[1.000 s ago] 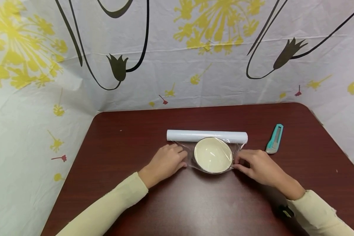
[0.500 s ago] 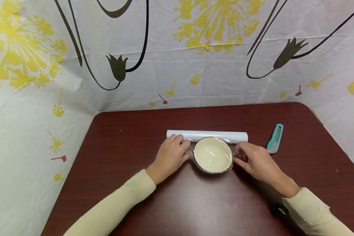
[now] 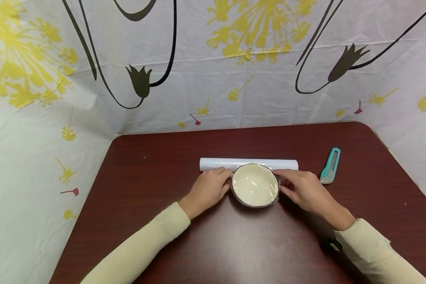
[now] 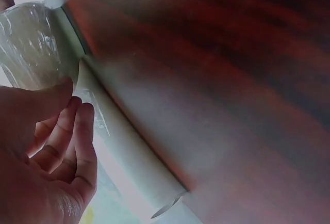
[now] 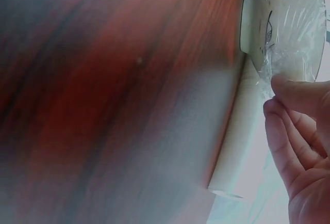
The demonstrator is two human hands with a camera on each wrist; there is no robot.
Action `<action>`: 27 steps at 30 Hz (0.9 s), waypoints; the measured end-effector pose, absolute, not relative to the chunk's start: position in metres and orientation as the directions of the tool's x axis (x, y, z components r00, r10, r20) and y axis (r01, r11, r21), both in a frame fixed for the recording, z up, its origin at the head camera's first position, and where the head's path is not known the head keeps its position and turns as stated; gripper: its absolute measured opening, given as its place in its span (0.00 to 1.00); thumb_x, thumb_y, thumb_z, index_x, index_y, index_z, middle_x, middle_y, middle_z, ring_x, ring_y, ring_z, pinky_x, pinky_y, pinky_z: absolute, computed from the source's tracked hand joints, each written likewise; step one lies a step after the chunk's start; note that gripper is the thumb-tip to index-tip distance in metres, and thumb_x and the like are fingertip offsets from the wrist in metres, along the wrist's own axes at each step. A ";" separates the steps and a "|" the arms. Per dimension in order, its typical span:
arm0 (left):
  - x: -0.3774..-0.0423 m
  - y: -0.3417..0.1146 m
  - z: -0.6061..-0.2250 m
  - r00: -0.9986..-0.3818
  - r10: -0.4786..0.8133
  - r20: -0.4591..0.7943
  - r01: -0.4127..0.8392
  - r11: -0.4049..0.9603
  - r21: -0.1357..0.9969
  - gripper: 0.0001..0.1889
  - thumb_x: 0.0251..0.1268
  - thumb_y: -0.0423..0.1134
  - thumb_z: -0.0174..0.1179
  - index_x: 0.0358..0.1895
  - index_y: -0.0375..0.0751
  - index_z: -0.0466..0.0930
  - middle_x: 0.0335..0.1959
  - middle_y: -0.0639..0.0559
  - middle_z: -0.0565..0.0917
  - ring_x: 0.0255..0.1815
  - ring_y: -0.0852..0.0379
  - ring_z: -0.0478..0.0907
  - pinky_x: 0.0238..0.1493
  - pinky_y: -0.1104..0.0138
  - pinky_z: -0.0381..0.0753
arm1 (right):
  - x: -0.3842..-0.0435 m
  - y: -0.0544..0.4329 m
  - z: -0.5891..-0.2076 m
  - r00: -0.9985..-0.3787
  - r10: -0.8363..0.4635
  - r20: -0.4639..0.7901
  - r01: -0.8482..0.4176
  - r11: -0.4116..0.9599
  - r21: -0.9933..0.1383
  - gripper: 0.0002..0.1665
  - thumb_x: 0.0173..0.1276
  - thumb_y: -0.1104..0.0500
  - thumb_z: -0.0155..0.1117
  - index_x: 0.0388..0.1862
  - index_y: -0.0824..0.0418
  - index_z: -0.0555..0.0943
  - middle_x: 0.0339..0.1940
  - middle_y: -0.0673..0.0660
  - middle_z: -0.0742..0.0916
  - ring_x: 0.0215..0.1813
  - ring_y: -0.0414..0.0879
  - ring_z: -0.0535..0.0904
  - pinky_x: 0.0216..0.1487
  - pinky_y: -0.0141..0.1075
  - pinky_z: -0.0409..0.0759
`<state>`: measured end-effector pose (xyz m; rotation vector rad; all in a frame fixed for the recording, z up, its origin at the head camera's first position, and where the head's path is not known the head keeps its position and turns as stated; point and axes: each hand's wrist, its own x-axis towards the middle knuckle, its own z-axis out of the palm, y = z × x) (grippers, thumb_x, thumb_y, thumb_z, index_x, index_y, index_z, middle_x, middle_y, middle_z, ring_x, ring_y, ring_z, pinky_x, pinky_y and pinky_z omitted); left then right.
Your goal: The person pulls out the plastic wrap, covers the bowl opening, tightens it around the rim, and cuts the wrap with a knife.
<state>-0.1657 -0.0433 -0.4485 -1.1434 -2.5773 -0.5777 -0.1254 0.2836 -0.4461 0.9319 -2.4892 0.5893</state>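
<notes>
Head view: both hands point(image 3: 206, 190) pinch clear film point(image 3: 268, 176) covering a bowl point(image 3: 253, 188).

Head view looks down; close wrist views share the bowl point(image 3: 254, 185).

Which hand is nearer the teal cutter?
Right: the right hand is at the right side of the bowl, close to the teal cutter; the left hand is farther away, on the bowl's left side.

cream long sleeves point(image 3: 142, 248), bare fingers point(image 4: 85, 141)
</notes>
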 end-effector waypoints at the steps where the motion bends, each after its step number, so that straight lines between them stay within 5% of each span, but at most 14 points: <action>1: -0.166 -0.043 -0.448 -0.655 0.652 0.382 0.753 0.606 0.256 0.08 0.69 0.28 0.73 0.44 0.43 0.85 0.38 0.51 0.88 0.37 0.51 0.87 0.38 0.56 0.89 | -0.127 0.283 -0.446 -0.686 -0.513 0.516 -0.691 0.681 -0.242 0.36 0.51 0.75 0.86 0.61 0.63 0.86 0.32 0.46 0.88 0.32 0.37 0.83 0.29 0.41 0.85; 8: -0.165 -0.040 -0.441 -0.701 0.647 0.300 0.713 0.622 0.325 0.07 0.70 0.26 0.70 0.44 0.41 0.86 0.37 0.51 0.90 0.38 0.52 0.88 0.39 0.57 0.90 | -0.129 0.278 -0.446 -0.734 -0.508 0.451 -0.659 0.694 -0.290 0.32 0.55 0.74 0.84 0.58 0.63 0.83 0.34 0.47 0.91 0.33 0.40 0.88 0.32 0.42 0.87; 12: -0.159 -0.037 -0.436 -0.774 0.601 0.199 0.615 0.639 0.463 0.09 0.72 0.26 0.66 0.49 0.39 0.91 0.37 0.52 0.91 0.36 0.55 0.86 0.40 0.58 0.89 | -0.125 0.276 -0.445 -0.786 -0.469 0.403 -0.609 0.701 -0.371 0.31 0.57 0.75 0.82 0.59 0.65 0.82 0.36 0.51 0.93 0.36 0.44 0.91 0.34 0.43 0.89; 16: -0.148 -0.035 -0.430 -0.856 0.516 -0.025 0.313 0.557 0.769 0.20 0.73 0.24 0.60 0.65 0.30 0.86 0.52 0.43 0.93 0.48 0.55 0.89 0.51 0.62 0.90 | -0.119 0.273 -0.444 -0.832 -0.409 0.376 -0.550 0.698 -0.458 0.29 0.59 0.77 0.80 0.60 0.67 0.84 0.38 0.53 0.94 0.39 0.45 0.93 0.38 0.39 0.91; 18: -0.140 -0.033 -0.428 -0.860 0.487 -0.150 0.058 0.386 0.921 0.26 0.74 0.21 0.54 0.74 0.23 0.77 0.63 0.32 0.87 0.59 0.46 0.88 0.58 0.60 0.90 | -0.114 0.270 -0.442 -0.859 -0.376 0.347 -0.510 0.683 -0.523 0.28 0.63 0.77 0.76 0.62 0.68 0.84 0.40 0.52 0.94 0.42 0.44 0.93 0.41 0.36 0.90; 21: -0.128 -0.029 -0.426 -0.842 0.465 -0.273 -0.268 0.079 0.960 0.31 0.74 0.17 0.47 0.80 0.17 0.62 0.74 0.23 0.75 0.70 0.35 0.81 0.62 0.54 0.88 | -0.106 0.269 -0.437 -0.910 -0.316 0.270 -0.414 0.639 -0.648 0.27 0.71 0.76 0.69 0.68 0.68 0.84 0.44 0.53 0.95 0.43 0.41 0.92 0.43 0.30 0.88; 24: -0.119 -0.026 -0.425 -0.839 0.466 -0.283 -0.341 -0.043 0.939 0.34 0.74 0.18 0.47 0.83 0.17 0.55 0.79 0.22 0.69 0.75 0.34 0.75 0.67 0.52 0.85 | -0.099 0.269 -0.432 -0.934 -0.288 0.210 -0.348 0.607 -0.714 0.26 0.76 0.71 0.67 0.71 0.67 0.83 0.48 0.53 0.95 0.46 0.39 0.91 0.45 0.28 0.86; 27: -0.114 -0.025 -0.427 -0.856 0.456 -0.242 -0.250 0.044 0.967 0.40 0.73 0.23 0.60 0.84 0.20 0.55 0.79 0.25 0.70 0.76 0.36 0.76 0.69 0.56 0.82 | -0.096 0.269 -0.430 -0.925 -0.322 0.204 -0.365 0.592 -0.719 0.29 0.75 0.66 0.73 0.73 0.68 0.82 0.49 0.55 0.94 0.48 0.42 0.92 0.47 0.33 0.89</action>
